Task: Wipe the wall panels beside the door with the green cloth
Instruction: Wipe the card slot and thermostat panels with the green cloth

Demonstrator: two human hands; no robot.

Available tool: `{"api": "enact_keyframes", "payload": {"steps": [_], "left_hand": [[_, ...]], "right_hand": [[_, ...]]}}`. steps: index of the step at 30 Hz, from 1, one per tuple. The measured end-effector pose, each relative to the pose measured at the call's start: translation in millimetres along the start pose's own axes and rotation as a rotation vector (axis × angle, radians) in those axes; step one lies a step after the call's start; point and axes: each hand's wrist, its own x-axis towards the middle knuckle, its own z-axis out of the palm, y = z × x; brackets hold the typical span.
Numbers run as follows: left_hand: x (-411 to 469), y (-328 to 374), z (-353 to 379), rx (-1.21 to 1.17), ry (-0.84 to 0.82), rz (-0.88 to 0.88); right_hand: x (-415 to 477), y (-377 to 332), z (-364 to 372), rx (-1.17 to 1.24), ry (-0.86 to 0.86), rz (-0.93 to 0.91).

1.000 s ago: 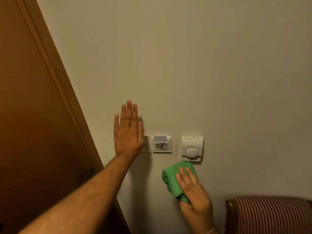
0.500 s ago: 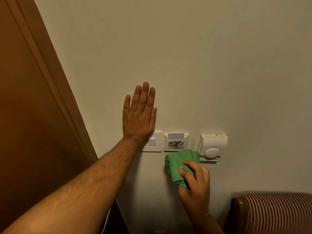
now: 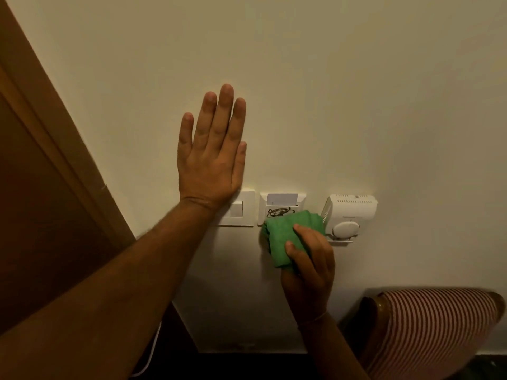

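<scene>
Three white panels sit in a row on the cream wall: a light switch (image 3: pixel 241 212), a key-card holder (image 3: pixel 282 204) with a black scribble on it, and a thermostat (image 3: pixel 348 215) with a round dial. My right hand (image 3: pixel 310 259) grips the bunched green cloth (image 3: pixel 285 234) and presses it over the card holder's lower right corner, touching the thermostat's left side. My left hand (image 3: pixel 212 154) lies flat on the wall with fingers spread, just above the switch, its wrist covering the switch's upper left part.
The brown wooden door and its frame (image 3: pixel 55 171) run along the left. A striped red-and-white chair back (image 3: pixel 439 330) with a wooden edge stands at the lower right against the wall. A white cable (image 3: pixel 149 357) hangs near the bottom left.
My right hand has carried the green cloth up from below the panels onto the card holder. My left hand has slid up the wall, uncovering most of the switch.
</scene>
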Motion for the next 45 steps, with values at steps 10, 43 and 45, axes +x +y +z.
{"api": "enact_keyframes", "payload": {"steps": [10, 43, 45], "left_hand": [[-2, -5, 7, 0.006, 0.052, 0.015], [0, -2, 6, 0.064, 0.018, -0.007], [0, -2, 5, 0.079, 0.020, -0.009]], "right_hand": [[-4, -18, 34, -0.041, -0.027, 0.038], [1, -14, 13, 0.021, 0.073, 0.248], [6, -19, 14, 0.033, 0.117, 0.278]]}}
